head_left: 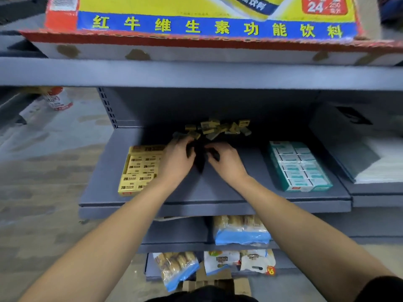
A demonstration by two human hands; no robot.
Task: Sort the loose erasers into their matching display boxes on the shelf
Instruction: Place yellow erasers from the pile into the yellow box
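Both hands sit close together mid-shelf, fingers curled down into a dark shadowed spot. Left hand (177, 159): fingers bent, tips at the near edge of the loose eraser pile; can't tell if it actually holds one. Right hand (224, 161): fingers also curled, tips in shadow, grip contents not readable either.

Loose erasers (218, 128): jumbled heap of yellow-sleeved and grey pieces at the back of the shelf (218, 192), just beyond both hands, between the two boxes.

Yellow display box (139, 170): on the shelf's left side, rows of yellow "2B" erasers inside, its right edge partly covered by the left wrist. Teal display box (299, 166): right side of the same shelf, rows of white/teal erasers, apart from the right hand.

Above: upper shelf carrying a yellow/blue/red drink carton (202, 20). Below: lower shelves with bagged snacks (241, 231). Right: adjoining shelf with a stack of white paper (383, 166). Frame is motion-blurred.
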